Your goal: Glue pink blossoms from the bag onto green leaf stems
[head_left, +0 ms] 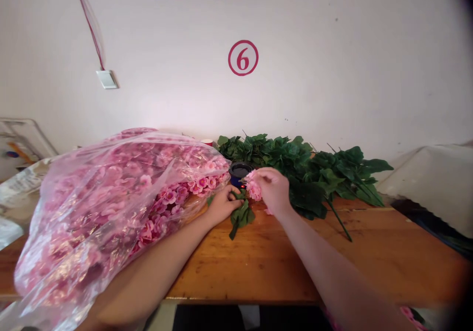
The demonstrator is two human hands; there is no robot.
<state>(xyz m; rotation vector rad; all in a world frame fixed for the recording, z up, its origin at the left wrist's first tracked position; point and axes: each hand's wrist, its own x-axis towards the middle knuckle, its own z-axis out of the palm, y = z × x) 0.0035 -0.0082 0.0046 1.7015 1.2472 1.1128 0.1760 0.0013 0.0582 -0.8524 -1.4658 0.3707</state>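
My left hand (222, 206) is closed around a sprig of green artificial leaves (243, 216), which hangs down over the table from the fingers. Pinched between the fingertips of my right hand (276, 187) is a pink artificial flower (253, 185), just right of the leaves. Directly behind both hands stands a small round blue pot (241, 170) with a dark inside and a lit red light on its front. A bit of pink petal (268, 212) shows below my right hand. The fingers partly hide the sprig's stem.
A large clear plastic bag (111, 173) full of pink flowers covers the table's left side. Green leaf stems (325, 173) are heaped along the back right. The wooden table (251, 272) meets a white wall, and white sheeting (432, 178) lies at the far right.
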